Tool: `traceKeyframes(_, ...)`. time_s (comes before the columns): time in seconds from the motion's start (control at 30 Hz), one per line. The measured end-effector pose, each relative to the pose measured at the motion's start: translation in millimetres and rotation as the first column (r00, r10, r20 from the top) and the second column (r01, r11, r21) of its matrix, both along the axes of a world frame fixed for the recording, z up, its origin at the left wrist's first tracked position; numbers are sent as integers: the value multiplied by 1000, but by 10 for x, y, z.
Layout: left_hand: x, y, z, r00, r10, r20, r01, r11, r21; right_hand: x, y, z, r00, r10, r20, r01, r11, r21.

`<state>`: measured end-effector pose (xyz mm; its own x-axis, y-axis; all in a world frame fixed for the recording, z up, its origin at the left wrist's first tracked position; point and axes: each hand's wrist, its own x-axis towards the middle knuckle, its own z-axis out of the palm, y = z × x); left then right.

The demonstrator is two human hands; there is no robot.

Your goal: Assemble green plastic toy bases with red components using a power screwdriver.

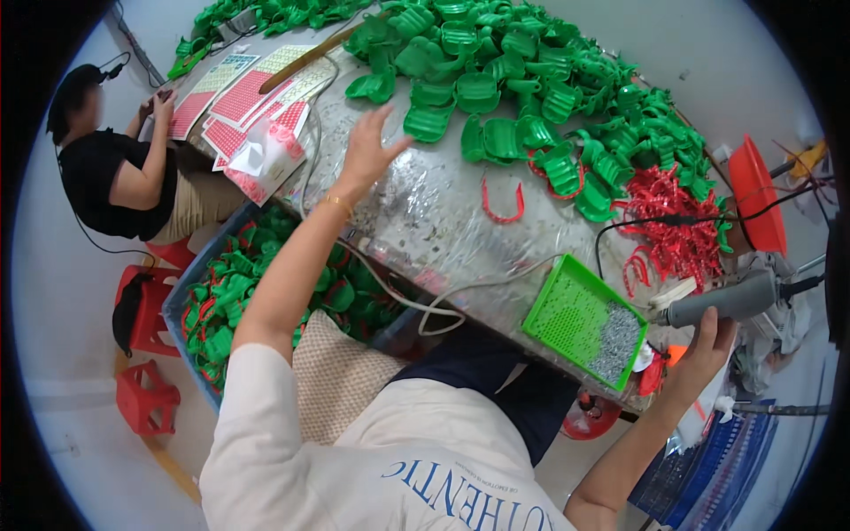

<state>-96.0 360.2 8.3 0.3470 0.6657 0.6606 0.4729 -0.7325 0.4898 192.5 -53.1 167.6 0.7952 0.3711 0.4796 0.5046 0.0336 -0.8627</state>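
Observation:
My left hand (365,155) reaches over the table with its fingers spread and nothing in them. Just beyond its fingertips lies a curved, ribbed green plastic piece (426,124) at the edge of a large heap of similar green pieces (522,53). On the right, my right hand (704,350) is closed on a grey corded electric screwdriver (730,301), held level over the table edge; part of the grip is hidden. Beside its tip sits a bright green tray (542,305) with small silvery screws (618,341) in its right half.
Red curved strips (673,221) are piled at right; a single red strip (503,215) lies mid-table. A blue bin (177,305) of green-and-red pieces stands below on the left. A cable (416,305) hangs along the table edge. Another person (115,177) sits at far left.

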Motion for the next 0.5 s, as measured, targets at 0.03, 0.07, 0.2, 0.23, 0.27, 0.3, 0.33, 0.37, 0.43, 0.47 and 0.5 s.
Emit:
traceKeyframes(0.03,35,173,36,992,102,-77,-99,994,35,40,-54,-9,998,-8,55,8,1000,-2)
traceKeyframes(0.07,46,350,54,967,204,-151,-195,978,74,43,-106,-3,998,-1,63,1,1000,-1)
traceKeyframes(0.2,-203,1046,249,904,270,-331,-290,957,-13,155,-521,-74,976,-194,95,184,977,110)
traceKeyframes(0.23,-288,1233,258,896,239,-374,-307,942,-134,202,-602,-138,959,-270,89,263,961,90)
traceKeyframes(0.27,-335,1352,229,890,190,-415,-314,914,-256,224,-609,-242,955,-283,93,276,958,81)
traceKeyframes(0.3,-384,1384,200,943,127,-307,-227,921,-318,266,-632,-378,973,-228,-21,228,974,-3)
traceKeyframes(0.33,-371,1419,162,980,64,-189,-131,919,-371,299,-665,-477,973,-182,-140,172,982,-79)
traceKeyframes(0.37,-246,1335,169,994,-30,-108,-17,913,-408,291,-622,-553,971,-201,-129,191,978,-87)
traceKeyframes(0.43,66,1406,145,988,-45,-146,18,983,-182,125,-358,-681,998,-9,-69,-10,961,-277)
traceKeyframes(0.47,211,1411,109,981,-37,-191,47,998,49,1,-184,-662,989,103,-103,-131,938,-321)
traceKeyframes(0.5,406,1385,170,980,-8,-200,15,999,29,-118,-74,-639,970,200,-140,-238,900,-365)
